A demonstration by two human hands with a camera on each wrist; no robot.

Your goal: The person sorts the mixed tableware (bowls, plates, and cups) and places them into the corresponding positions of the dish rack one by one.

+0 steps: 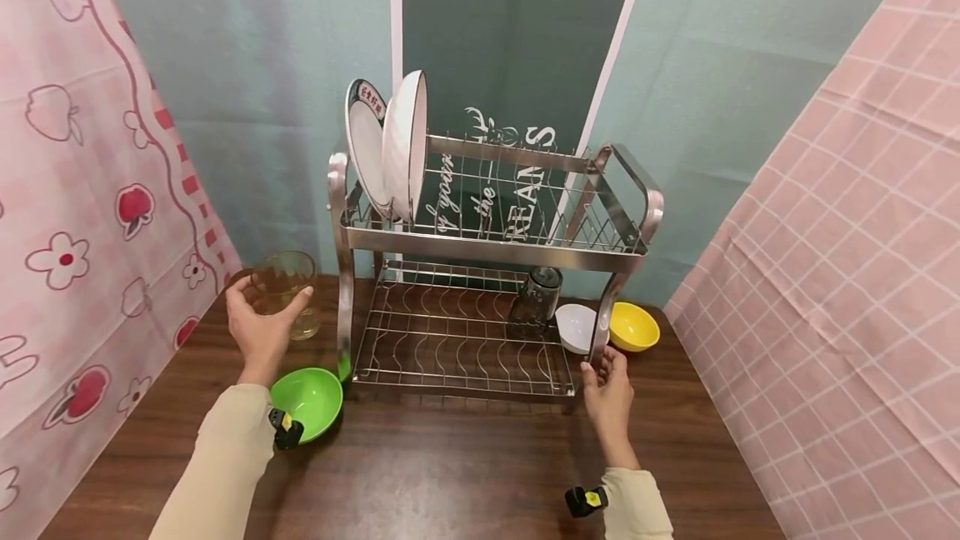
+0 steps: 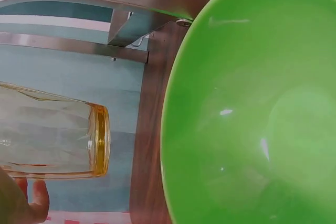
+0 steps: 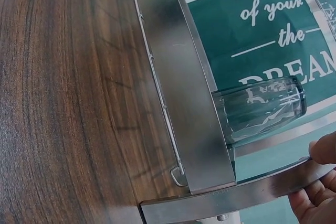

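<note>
My left hand (image 1: 262, 327) grips a clear amber glass (image 1: 303, 319) between thumb and fingers, left of the metal dish rack (image 1: 487, 248). In the left wrist view the thick amber base of the glass (image 2: 100, 140) is clear of the table, on the table's side. A green bowl (image 1: 307, 402) sits below this hand, beside the rack's left leg. My right hand (image 1: 609, 398) holds the rack's right front leg, the thumb on one side and fingers on the other. A grey glass (image 1: 536, 298) stands on the lower tier at the right.
A patterned-rim plate (image 1: 366, 140) and a white bowl (image 1: 405, 148) stand on edge at the upper tier's left. A white bowl (image 1: 576, 327) and a yellow bowl (image 1: 634, 327) sit by the rack's right side. Cloths (image 1: 847, 215) hang around the wooden table (image 1: 450, 473).
</note>
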